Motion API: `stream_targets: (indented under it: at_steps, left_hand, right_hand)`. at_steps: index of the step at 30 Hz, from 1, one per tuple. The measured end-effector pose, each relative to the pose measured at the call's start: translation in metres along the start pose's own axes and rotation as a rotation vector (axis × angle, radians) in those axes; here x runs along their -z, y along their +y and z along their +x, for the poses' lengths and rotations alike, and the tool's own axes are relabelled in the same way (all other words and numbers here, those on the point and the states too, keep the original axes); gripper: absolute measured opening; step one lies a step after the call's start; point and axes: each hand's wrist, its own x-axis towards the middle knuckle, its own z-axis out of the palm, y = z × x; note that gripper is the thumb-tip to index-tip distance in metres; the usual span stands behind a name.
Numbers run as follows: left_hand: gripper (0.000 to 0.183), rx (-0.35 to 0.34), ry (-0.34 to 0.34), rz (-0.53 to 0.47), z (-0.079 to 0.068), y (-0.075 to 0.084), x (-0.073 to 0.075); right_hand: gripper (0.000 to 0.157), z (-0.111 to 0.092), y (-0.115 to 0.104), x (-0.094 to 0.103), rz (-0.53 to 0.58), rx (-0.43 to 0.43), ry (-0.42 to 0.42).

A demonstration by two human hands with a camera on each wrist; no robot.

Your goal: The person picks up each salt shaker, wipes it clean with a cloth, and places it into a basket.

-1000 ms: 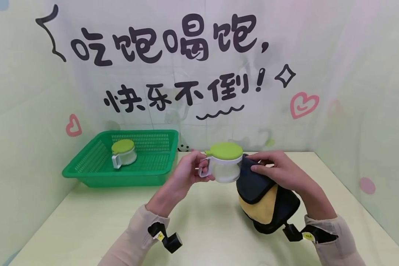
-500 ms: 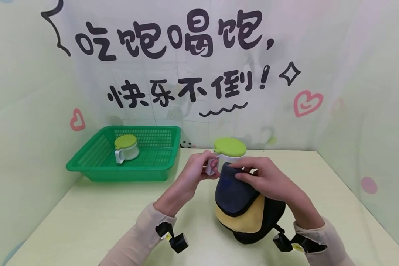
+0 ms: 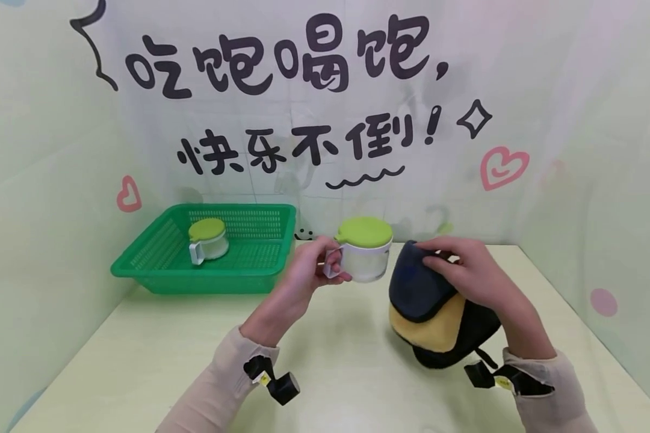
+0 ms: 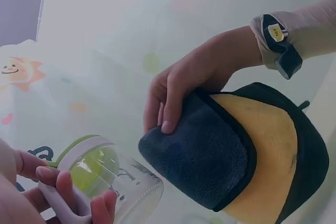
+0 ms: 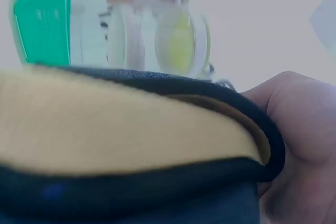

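Note:
In the head view my left hand (image 3: 303,270) grips the handle of a clear seasoning jar (image 3: 365,264) with a green lid, holding it above the table. Its fingers wrap through the handle, as the left wrist view shows on the same jar (image 4: 137,195). To the right, my right hand (image 3: 479,270) pinches the upper edge of a folded cleaning cloth (image 3: 419,288), dark blue and yellow with black edging. The cloth hangs down beside the jar with a small gap between them. In the right wrist view the cloth (image 5: 121,124) covers much of the scene, hiding most fingers.
A green plastic basket (image 3: 195,285) stands at the back left of the pale table (image 3: 336,361). Inside it sits another seasoning jar (image 3: 214,246) with a green lid. Behind the table hangs a printed backdrop (image 3: 325,204), with pale sheets at both sides.
The cloth went left across the front of the jar, then came back right, off it. The jar shifted slightly right, then left again. Both hands kept their holds.

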Motion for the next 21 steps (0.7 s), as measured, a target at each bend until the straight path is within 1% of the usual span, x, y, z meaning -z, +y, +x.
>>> stream_targets:
  at_steps: [3, 6, 8, 10, 12, 16, 21]
  left_hand:
    - [0.028, -0.007, 0.007, -0.02, 0.001, 0.004, 0.007]
    - [0.028, -0.023, 0.055, -0.028, 0.001, 0.006, 0.021]
    - [0.028, -0.039, 0.106, -0.022, 0.002, 0.009, 0.032]
    - [0.027, -0.05, 0.156, 0.005, 0.005, 0.012, 0.047]
    - [0.026, -0.045, 0.189, 0.041, 0.009, 0.016, 0.064]
    - [0.024, 0.016, 0.232, 0.093, 0.021, 0.025, 0.1]
    - [0.018, 0.149, 0.279, 0.147, 0.039, 0.03, 0.145]
  right_hand:
    - [0.026, -0.002, 0.01, 0.012, -0.001, -0.083, 0.006]
    - [0.026, -0.004, 0.019, 0.021, 0.011, -0.112, 0.026]
    - [0.026, -0.006, 0.023, 0.026, 0.012, -0.127, 0.047]
    - [0.026, -0.007, 0.027, 0.031, 0.013, -0.143, 0.066]
    - [0.026, -0.008, 0.03, 0.035, 0.016, -0.165, 0.077]
    - [0.027, -0.012, 0.036, 0.042, 0.031, -0.189, 0.082]
    - [0.028, -0.016, 0.041, 0.045, 0.034, -0.212, 0.102]
